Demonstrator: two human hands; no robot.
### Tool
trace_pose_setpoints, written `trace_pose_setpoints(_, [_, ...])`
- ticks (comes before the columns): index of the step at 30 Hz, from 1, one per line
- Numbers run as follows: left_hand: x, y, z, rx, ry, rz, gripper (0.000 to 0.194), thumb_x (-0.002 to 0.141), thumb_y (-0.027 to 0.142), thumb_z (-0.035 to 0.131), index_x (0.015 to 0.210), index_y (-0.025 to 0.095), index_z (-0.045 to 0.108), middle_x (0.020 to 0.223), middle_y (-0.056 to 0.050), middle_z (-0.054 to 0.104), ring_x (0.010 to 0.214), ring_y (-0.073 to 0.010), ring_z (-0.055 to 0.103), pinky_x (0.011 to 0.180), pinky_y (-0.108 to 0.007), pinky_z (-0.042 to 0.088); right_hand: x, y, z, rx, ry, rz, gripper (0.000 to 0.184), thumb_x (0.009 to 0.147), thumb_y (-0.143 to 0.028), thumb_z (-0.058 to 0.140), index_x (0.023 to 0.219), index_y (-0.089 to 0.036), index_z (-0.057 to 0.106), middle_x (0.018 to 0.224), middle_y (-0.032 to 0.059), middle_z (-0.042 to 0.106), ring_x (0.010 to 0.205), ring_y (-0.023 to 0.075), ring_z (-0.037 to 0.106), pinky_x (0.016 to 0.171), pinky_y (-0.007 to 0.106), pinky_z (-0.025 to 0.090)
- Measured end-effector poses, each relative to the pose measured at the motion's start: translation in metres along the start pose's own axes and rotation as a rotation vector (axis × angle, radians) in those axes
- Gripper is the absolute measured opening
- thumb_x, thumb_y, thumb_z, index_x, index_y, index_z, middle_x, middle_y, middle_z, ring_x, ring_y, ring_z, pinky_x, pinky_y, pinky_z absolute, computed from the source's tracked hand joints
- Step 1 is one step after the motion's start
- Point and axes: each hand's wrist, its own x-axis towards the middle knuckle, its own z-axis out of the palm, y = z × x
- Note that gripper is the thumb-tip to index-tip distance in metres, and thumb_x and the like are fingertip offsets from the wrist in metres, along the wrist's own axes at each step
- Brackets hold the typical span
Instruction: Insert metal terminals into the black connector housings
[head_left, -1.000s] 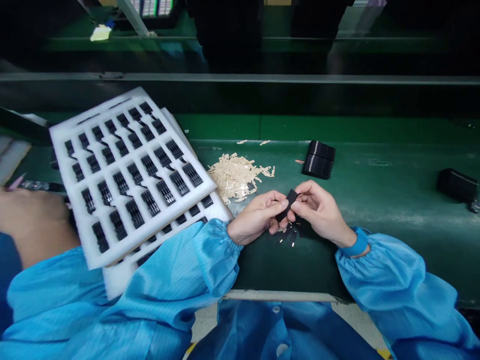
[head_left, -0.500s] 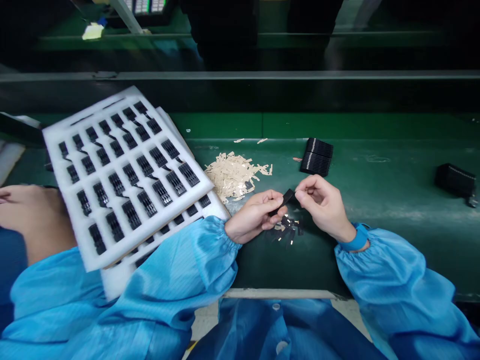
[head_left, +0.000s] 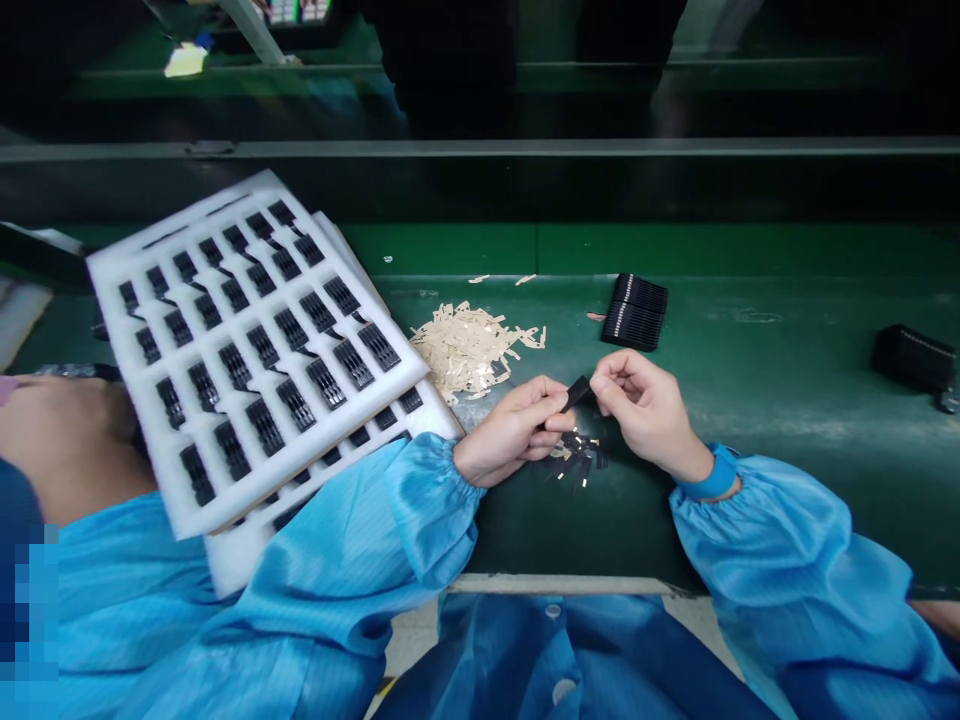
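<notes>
My left hand (head_left: 517,425) is closed around a small flat black part (head_left: 577,393), gripping it between thumb and fingers so its far end points up and to the right. At that end, my right hand (head_left: 639,405) has thumb and forefinger pinched together, close to or touching the part. Whatever lies between those fingertips is too small to make out. Below both hands, a little heap of black strips with shiny tips (head_left: 581,465) rests on the green bench. A pile of thin cream-coloured slips (head_left: 466,350) lies just beyond my left hand.
White foam trays (head_left: 163,368) holding rows of black parts are stacked at left, beside my left sleeve. A neat stack of black pieces (head_left: 635,312) stands beyond my right hand, and another black block (head_left: 912,360) sits far right. Another person's arm (head_left: 71,440) shows at the left edge.
Both hands stay at nearly the same spot, the left fingers shifting slightly on the black part. The other person's arm at the left edge has moved a little.
</notes>
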Motion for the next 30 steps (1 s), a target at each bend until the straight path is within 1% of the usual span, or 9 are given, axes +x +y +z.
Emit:
trace_pose_setpoints(6, [0.001, -0.001, 0.000, 0.012, 0.049, 0.002, 0.022, 0.096, 0.035, 0.058, 0.095, 0.021, 0.041, 0.066, 0.009, 0.039, 0.044, -0.0013, 0.024, 0.042, -0.011, 0.014, 0.003, 0.002, 0.002, 0.042, -0.008, 0.064, 0.026, 0.092, -0.043, 0.067, 0.084, -0.020, 0.057, 0.066, -0.0034, 0.053, 0.056, 0.0103, 0.048, 0.055, 0.026, 0.041])
trace_pose_setpoints(10, [0.003, -0.001, 0.000, -0.016, 0.088, 0.043, 0.023, 0.094, 0.034, 0.060, 0.097, 0.021, 0.042, 0.066, 0.009, 0.039, 0.044, -0.0015, 0.024, 0.041, -0.011, 0.015, 0.002, 0.003, 0.006, 0.036, 0.083, 0.090, 0.027, 0.092, -0.044, 0.067, 0.104, -0.020, 0.062, 0.080, -0.0012, 0.057, 0.059, 0.0100, 0.050, 0.053, 0.025, 0.041])
trace_pose_setpoints(12, [0.003, -0.001, 0.001, -0.014, 0.060, 0.053, 0.024, 0.093, 0.036, 0.061, 0.095, 0.021, 0.043, 0.066, 0.008, 0.039, 0.044, -0.0015, 0.023, 0.042, -0.011, 0.015, 0.000, 0.000, 0.008, 0.060, 0.025, 0.108, 0.032, 0.093, -0.046, 0.065, 0.112, -0.020, 0.064, 0.082, -0.0004, 0.058, 0.058, 0.0096, 0.049, 0.052, 0.025, 0.040])
trace_pose_setpoints(15, [0.001, -0.001, 0.002, 0.000, 0.004, 0.047, 0.027, 0.093, 0.038, 0.063, 0.093, 0.020, 0.043, 0.068, 0.008, 0.039, 0.045, -0.0013, 0.022, 0.042, -0.011, 0.015, -0.005, -0.004, 0.010, 0.119, -0.110, 0.134, 0.032, 0.093, -0.048, 0.065, 0.107, -0.020, 0.070, 0.079, 0.0003, 0.059, 0.056, 0.0096, 0.046, 0.051, 0.026, 0.039])
trace_pose_setpoints(17, [-0.001, -0.002, 0.002, -0.014, -0.041, 0.022, 0.028, 0.092, 0.037, 0.064, 0.092, 0.020, 0.042, 0.068, 0.008, 0.037, 0.046, -0.0014, 0.022, 0.041, -0.011, 0.014, -0.007, -0.004, 0.011, 0.237, -0.163, 0.158, 0.029, 0.091, -0.048, 0.068, 0.101, -0.021, 0.071, 0.073, -0.0011, 0.057, 0.055, 0.0097, 0.045, 0.051, 0.026, 0.037])
trace_pose_setpoints(21, [-0.003, -0.001, 0.000, -0.036, -0.142, -0.048, 0.026, 0.092, 0.036, 0.063, 0.092, 0.021, 0.043, 0.065, 0.008, 0.032, 0.045, -0.0025, 0.020, 0.040, -0.011, 0.011, -0.009, -0.003, 0.011, 0.514, -0.218, 0.234, 0.027, 0.089, -0.048, 0.071, 0.088, -0.021, 0.070, 0.073, -0.0015, 0.054, 0.053, 0.0092, 0.043, 0.048, 0.025, 0.034])
trace_pose_setpoints(24, [-0.004, -0.001, 0.000, -0.012, -0.167, -0.065, 0.026, 0.093, 0.039, 0.062, 0.093, 0.020, 0.044, 0.063, 0.008, 0.033, 0.045, -0.0029, 0.020, 0.039, -0.011, 0.011, -0.008, -0.004, 0.010, 0.583, -0.236, 0.302, 0.032, 0.088, -0.051, 0.071, 0.080, -0.019, 0.069, 0.072, -0.0011, 0.052, 0.052, 0.0090, 0.042, 0.047, 0.025, 0.032])
trace_pose_setpoints(27, [-0.004, -0.001, 0.001, -0.005, -0.152, -0.060, 0.027, 0.092, 0.040, 0.064, 0.094, 0.020, 0.045, 0.064, 0.008, 0.034, 0.045, -0.0026, 0.021, 0.039, -0.011, 0.011, -0.007, -0.004, 0.010, 0.564, -0.238, 0.347, 0.039, 0.090, -0.056, 0.065, 0.080, -0.019, 0.067, 0.063, -0.0031, 0.046, 0.049, 0.0097, 0.042, 0.045, 0.025, 0.032])
trace_pose_setpoints(30, [-0.003, -0.001, 0.002, -0.031, -0.084, -0.022, 0.031, 0.089, 0.038, 0.068, 0.093, 0.021, 0.043, 0.065, 0.009, 0.034, 0.045, -0.0020, 0.020, 0.040, -0.011, 0.011, -0.009, -0.002, 0.013, 0.372, -0.175, 0.242, 0.035, 0.092, -0.055, 0.064, 0.091, -0.020, 0.069, 0.067, -0.0013, 0.055, 0.053, 0.0112, 0.048, 0.050, 0.026, 0.041])
